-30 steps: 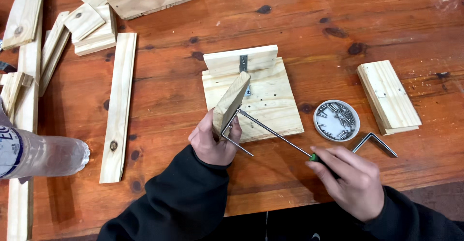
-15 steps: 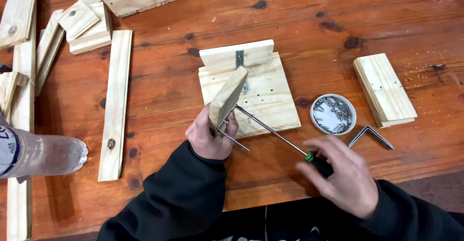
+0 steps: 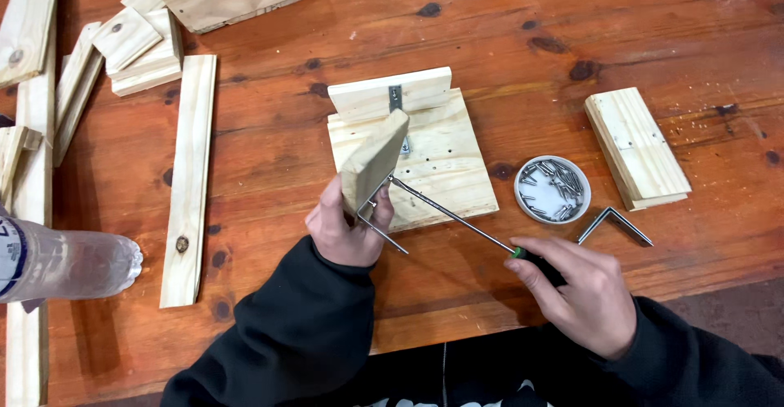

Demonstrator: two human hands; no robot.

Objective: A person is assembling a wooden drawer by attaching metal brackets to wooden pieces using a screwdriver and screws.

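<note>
On the wooden table (image 3: 269,170), screws in round dish (image 3: 552,189); left hand (image 3: 347,227) gripping block (image 3: 374,162), right hand (image 3: 584,293) gripping screwdriver (image 3: 457,215).

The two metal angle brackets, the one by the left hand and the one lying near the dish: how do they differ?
The held bracket is pressed against a wood block by the left hand, raised off the table; the loose bracket lies flat on the table, untouched. The screwdriver in the right hand points at the held bracket; no tool is at the loose bracket. Both are grey, L-shaped metal.
</note>
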